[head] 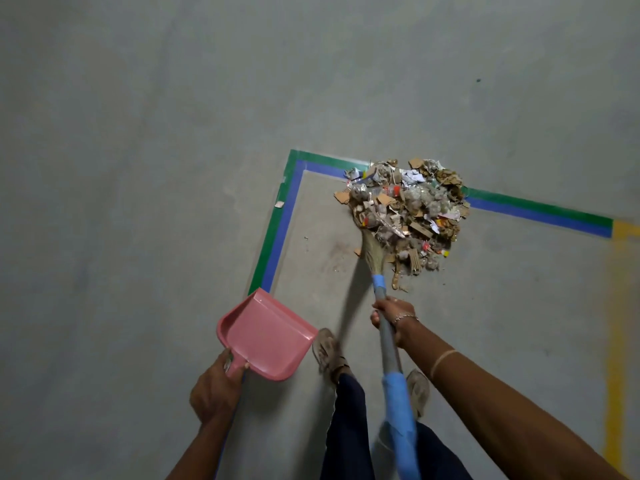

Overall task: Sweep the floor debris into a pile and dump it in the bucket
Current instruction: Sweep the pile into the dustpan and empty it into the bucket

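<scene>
A pile of debris (407,211), made of cardboard scraps, paper and dust, lies on the grey concrete floor over a green and blue tape line. A broom (372,252) with straw bristles and a grey and blue handle reaches into the pile's left edge. My right hand (389,318) grips the broom handle just below the bristles. My left hand (216,382) holds the handle of a pink dustpan (265,336), which hangs empty above the floor at the lower left of the pile. No bucket is in view.
Green and blue floor tape (277,230) forms a corner left of the pile and runs on to the right. A yellow painted line (618,323) runs down the right side. A small scrap (279,204) lies beside the tape. My feet (327,353) stand below the pile.
</scene>
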{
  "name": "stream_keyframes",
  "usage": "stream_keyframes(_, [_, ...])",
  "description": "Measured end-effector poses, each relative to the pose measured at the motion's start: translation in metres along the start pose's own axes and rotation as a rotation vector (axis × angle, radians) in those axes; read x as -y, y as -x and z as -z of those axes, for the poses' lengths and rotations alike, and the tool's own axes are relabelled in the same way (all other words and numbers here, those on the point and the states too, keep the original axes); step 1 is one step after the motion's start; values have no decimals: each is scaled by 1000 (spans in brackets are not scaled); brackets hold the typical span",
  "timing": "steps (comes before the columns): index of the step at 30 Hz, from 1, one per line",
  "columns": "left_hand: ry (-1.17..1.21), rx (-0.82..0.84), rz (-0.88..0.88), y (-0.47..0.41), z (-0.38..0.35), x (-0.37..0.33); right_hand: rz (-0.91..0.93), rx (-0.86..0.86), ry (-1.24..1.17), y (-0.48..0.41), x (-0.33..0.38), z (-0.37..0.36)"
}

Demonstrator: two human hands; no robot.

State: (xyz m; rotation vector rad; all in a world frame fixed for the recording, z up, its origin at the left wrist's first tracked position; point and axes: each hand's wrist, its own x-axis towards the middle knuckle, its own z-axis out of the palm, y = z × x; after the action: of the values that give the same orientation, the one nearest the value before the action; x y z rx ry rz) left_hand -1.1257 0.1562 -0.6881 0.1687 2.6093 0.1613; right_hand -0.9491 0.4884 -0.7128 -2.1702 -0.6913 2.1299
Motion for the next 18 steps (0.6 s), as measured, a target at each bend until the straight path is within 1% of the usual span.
stream_keyframes(2, [21,17,2,-6,-1,-12,-16,91,13,21,0,17])
stream_keyframes(5, [34,36,-27,-18,-4,-24,4,210,102,50,-10,29])
stream_keyframes(7, [32,44,-38,-24,-3,-28,13,263,153,60,-22,24])
stream_keyframes(10, [24,38,-39,-31,0,-27,-28,311,277,57,-40,8])
stream_keyframes(13, [-11,8,-62,-33,3,-18,-68,269,351,45,-48,-2])
stream_keyframes(15, [-35,-5,-71,-35,3,-10,-73,185,351,36,-47,-3])
stream_keyframes(18, [-53,-13,-65,-35,4,-2,-28,44,286,29,-45,10])
